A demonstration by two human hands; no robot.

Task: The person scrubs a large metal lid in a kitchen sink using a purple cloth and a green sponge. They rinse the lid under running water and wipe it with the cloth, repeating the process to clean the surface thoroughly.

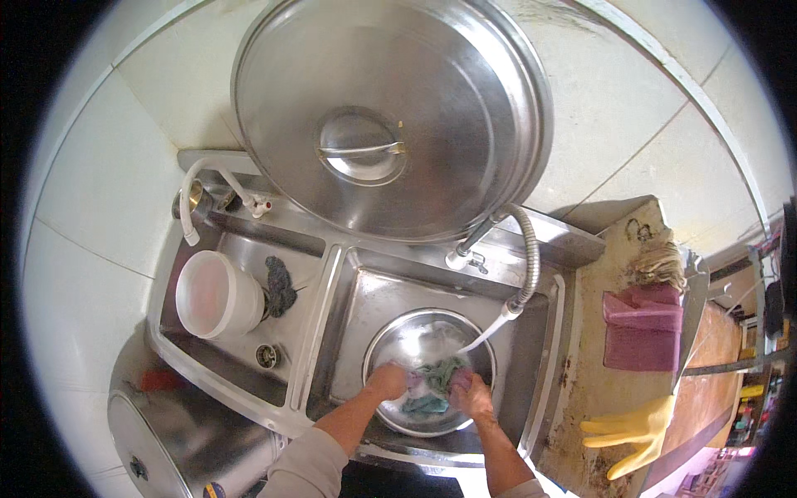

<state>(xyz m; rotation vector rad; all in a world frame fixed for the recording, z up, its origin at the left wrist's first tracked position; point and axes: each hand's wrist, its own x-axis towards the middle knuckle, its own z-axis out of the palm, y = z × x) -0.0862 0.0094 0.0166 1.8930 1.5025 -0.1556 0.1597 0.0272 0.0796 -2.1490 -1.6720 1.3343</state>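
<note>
A round stainless steel basin [372, 348] of water sits in the right sink bowl. In it, my left hand [387, 381] grips the left end of a bunched green cloth [439, 372], its fingers partly blurred by the water. On the cloth's right side, my right hand [472, 396] is closed around the fabric. A teal cloth [425, 404] lies in the water just below, between my wrists. Water runs from a flexible metal faucet [529, 249] into the basin, landing close above the green cloth.
A large steel lid [436, 81] leans behind the sink. The left bowl holds a white bucket [249, 305], a dark scouring pad [280, 287] and a drain strainer [268, 355]. On the right ledge are a purple cloth [642, 330] and a yellow rubber glove [641, 432]. A steel container [205, 423] stands lower left.
</note>
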